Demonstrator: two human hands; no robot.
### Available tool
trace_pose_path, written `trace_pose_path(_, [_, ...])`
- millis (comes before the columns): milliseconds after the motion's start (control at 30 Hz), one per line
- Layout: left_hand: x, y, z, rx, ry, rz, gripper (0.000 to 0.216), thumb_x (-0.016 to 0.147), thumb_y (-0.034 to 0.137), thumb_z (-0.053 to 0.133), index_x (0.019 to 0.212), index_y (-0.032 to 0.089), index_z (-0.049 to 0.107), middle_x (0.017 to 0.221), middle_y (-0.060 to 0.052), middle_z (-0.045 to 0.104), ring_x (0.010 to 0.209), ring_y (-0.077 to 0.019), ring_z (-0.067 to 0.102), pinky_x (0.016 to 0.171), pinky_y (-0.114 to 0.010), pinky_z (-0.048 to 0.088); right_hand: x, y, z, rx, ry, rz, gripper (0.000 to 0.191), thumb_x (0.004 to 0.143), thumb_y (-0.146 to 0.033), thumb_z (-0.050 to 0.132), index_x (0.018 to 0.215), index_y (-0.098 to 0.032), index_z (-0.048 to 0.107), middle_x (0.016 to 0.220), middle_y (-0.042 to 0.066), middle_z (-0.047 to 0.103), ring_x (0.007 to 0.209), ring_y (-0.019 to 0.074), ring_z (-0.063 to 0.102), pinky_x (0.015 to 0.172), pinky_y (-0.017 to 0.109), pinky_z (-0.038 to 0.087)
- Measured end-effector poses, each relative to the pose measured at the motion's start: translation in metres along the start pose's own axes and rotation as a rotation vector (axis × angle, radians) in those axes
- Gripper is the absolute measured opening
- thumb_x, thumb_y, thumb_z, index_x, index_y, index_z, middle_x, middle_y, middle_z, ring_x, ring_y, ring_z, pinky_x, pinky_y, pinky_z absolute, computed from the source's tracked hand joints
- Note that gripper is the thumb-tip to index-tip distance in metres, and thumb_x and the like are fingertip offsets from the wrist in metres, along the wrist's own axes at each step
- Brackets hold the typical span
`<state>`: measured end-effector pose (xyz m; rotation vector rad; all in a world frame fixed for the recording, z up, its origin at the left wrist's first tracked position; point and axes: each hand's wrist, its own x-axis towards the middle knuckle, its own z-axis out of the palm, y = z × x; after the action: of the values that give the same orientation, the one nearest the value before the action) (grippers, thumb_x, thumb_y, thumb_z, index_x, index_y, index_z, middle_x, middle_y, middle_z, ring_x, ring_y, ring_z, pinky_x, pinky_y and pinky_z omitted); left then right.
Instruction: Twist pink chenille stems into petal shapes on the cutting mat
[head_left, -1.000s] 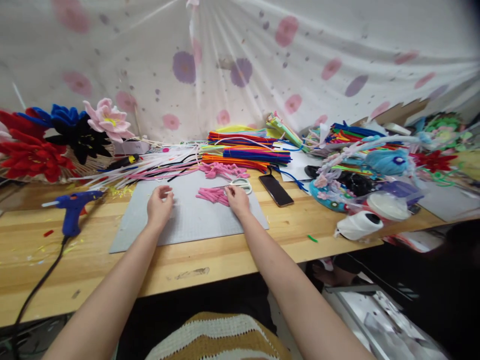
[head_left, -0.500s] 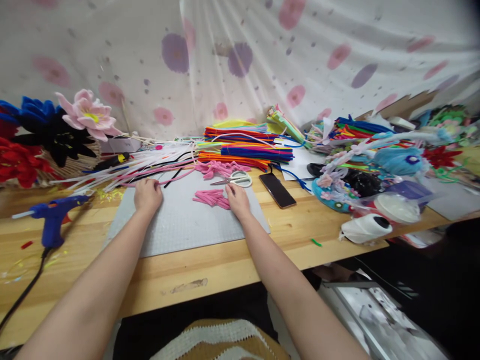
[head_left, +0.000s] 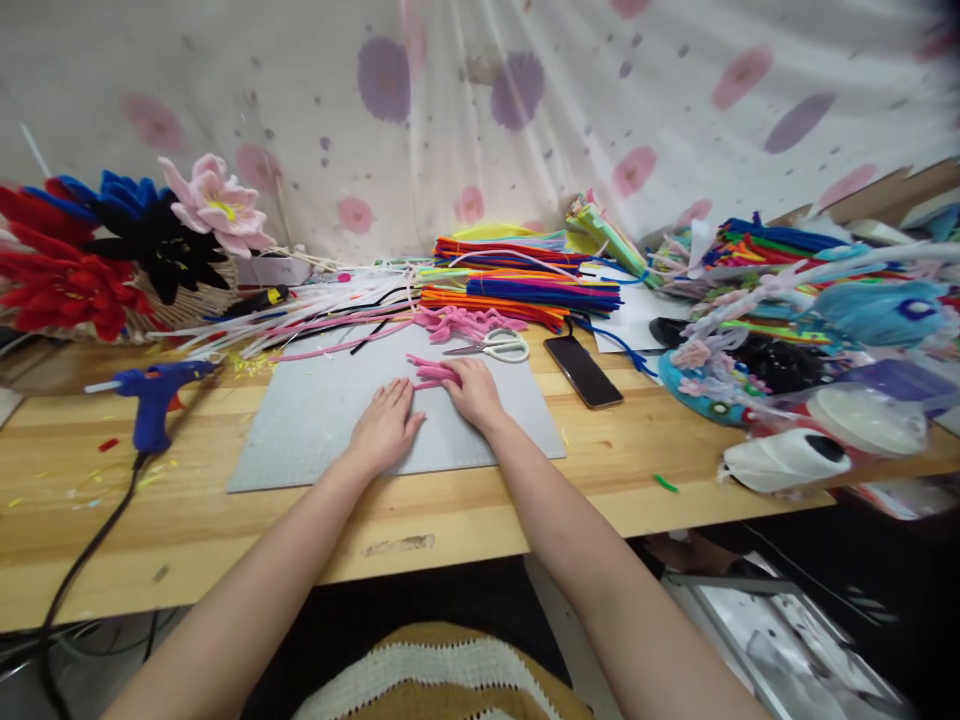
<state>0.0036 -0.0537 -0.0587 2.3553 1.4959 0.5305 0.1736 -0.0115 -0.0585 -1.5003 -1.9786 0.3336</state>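
The mat [head_left: 311,420] lies between glue gun [head_left: 153,402] and phone [head_left: 583,371].

The top [head_left: 442,632] is banded in mustard and white, with a coarse, knitted-looking texture. Its white band [head_left: 439,657] curves across the front, edged by rows of small dark stitch-like marks, and another white strip shows lower down. Black cloth [head_left: 345,620] covers the lap. Both forearms are bare as far as they show, slim and tapering to the wrists; left hand [head_left: 384,428] and right hand [head_left: 474,392] are bare too.
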Motion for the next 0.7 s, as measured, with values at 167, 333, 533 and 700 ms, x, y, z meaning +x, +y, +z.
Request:
trace_pose_path(167, [-0.010, -0.051, -0.032, 0.225, 0.008, -0.150, 0.058, 0.086, 0.041, 0.031, 0.134, 0.008, 0.035, 0.143, -0.016, 0.031, 0.134, -0.0259, 0.024, 0.109, -0.045, 0.014, 0.000, 0.003, -0.003, -0.001, 0.022, 0.025, 0.027, 0.080, -0.018, 0.050, 0.104, -0.020, 0.063, 0.107, 0.007, 0.063, 0.102, 0.0200, 0.049, 0.091, 0.035, 0.035])
trace_pose_path(333, [-0.026, -0.092, -0.071, 0.543, 0.159, -0.431, 0.055, 0.086, 0.029, 0.024, 0.127, -0.005, 0.040, 0.136, -0.026, 0.037, 0.130, -0.0359, 0.028, 0.105, -0.054, 0.017, 0.002, -0.002, -0.006, 0.002, 0.166, 0.057, 0.042, 0.079, -0.032, 0.054, 0.118, -0.016, 0.054, 0.107, 0.009, 0.062, 0.099, 0.0225, 0.051, 0.089, 0.037, 0.036])
trace_pose_path(533, [0.001, -0.026, -0.028, 0.366, -0.017, -0.059, 0.057, 0.087, 0.036, 0.027, 0.137, 0.007, 0.031, 0.144, -0.014, 0.029, 0.134, -0.0239, 0.023, 0.109, -0.041, 0.019, -0.002, -0.009, -0.006, -0.063, 0.143, -0.021, 0.045, 0.080, -0.042, 0.052, 0.117, -0.017, 0.055, 0.114, 0.010, 0.059, 0.106, 0.0246, 0.047, 0.091, 0.038, 0.033])
trace_pose_path(700, [0.015, -0.060, -0.038, 0.354, -0.025, -0.224, 0.062, 0.087, 0.043, 0.024, 0.136, 0.007, 0.033, 0.144, -0.015, 0.029, 0.134, -0.0264, 0.023, 0.108, -0.046, 0.018, -0.006, -0.005, -0.003, -0.122, 0.020, -0.046, 0.036, 0.081, -0.028, 0.052, 0.117, -0.022, 0.056, 0.113, 0.007, 0.059, 0.105, 0.0220, 0.047, 0.091, 0.037, 0.033])
